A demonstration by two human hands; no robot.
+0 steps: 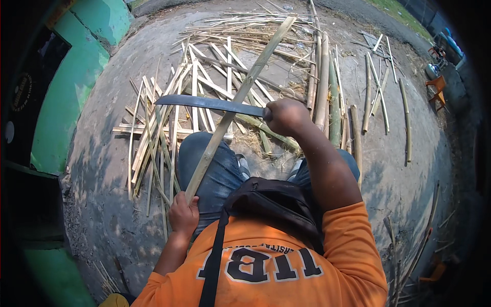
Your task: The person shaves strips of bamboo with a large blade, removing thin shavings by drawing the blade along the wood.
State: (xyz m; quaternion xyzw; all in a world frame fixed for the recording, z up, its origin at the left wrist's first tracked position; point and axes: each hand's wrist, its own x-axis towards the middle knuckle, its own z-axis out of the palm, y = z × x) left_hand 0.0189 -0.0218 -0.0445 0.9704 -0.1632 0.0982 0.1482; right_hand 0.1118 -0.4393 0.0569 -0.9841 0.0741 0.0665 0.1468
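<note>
A long bamboo strip slants from beside my left thigh up and away to the right. Its near end is gripped in my left hand, closed around it. My right hand is closed on the handle of a machete, whose grip is mostly hidden by my fingers. The long dark blade points left and crosses over the strip around its middle; whether it touches the wood I cannot tell. Below the blade is my left knee in blue jeans.
Split bamboo strips lie heaped ahead and to the left. Whole bamboo poles stretch away ahead on the right, with more sticks beyond. A green wall stands at the left. An orange chair is at the far right.
</note>
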